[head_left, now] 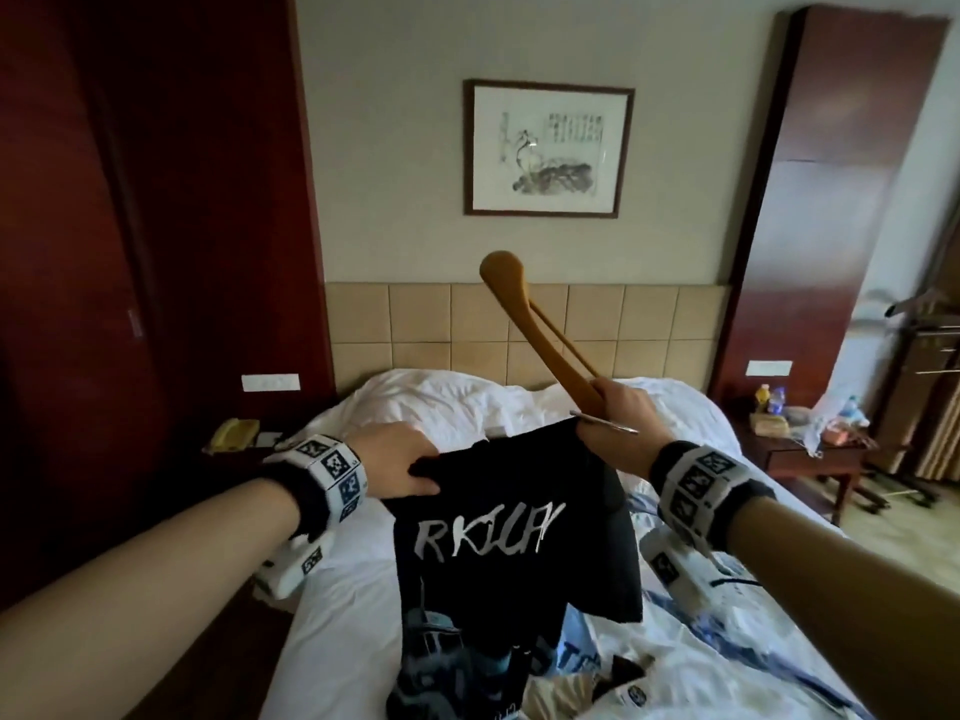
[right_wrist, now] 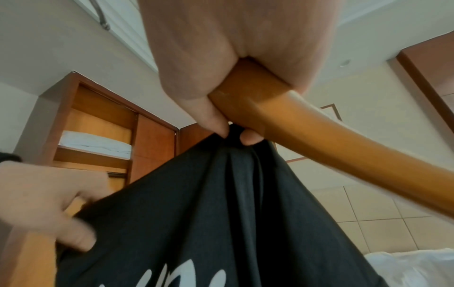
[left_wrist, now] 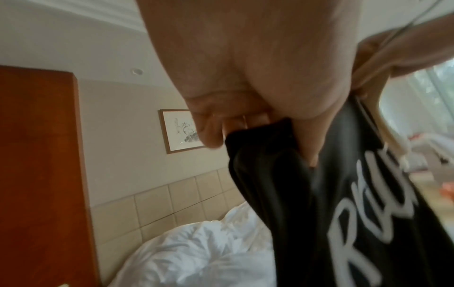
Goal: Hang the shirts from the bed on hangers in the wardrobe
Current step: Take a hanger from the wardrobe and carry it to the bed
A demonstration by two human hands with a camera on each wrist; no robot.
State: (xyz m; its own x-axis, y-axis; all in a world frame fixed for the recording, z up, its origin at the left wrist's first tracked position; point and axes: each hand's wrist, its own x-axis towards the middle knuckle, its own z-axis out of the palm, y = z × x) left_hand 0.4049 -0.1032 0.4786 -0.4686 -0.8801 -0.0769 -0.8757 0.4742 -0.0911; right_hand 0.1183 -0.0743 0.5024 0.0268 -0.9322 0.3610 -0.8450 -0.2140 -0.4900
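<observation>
A black shirt point(head_left: 509, 517) with white lettering hangs between my two hands above the bed point(head_left: 337, 631). My left hand point(head_left: 400, 462) grips its upper left edge, fingers curled round the cloth point(left_wrist: 265, 155). My right hand point(head_left: 618, 413) holds a wooden hanger point(head_left: 540, 330) that sticks up and to the left, its metal hook pointing right. The same hand pinches the shirt's upper right edge point(right_wrist: 233, 139) under the hanger's arm point(right_wrist: 307, 132). More shirts point(head_left: 597, 672) lie crumpled on the bed below.
An open wardrobe point(right_wrist: 98, 136) with shelves and folded white linen shows in the right wrist view. Dark red wardrobe doors point(head_left: 130, 278) stand at my left. A nightstand point(head_left: 810, 444) with bottles sits right of the bed, a yellow phone point(head_left: 231, 433) to its left.
</observation>
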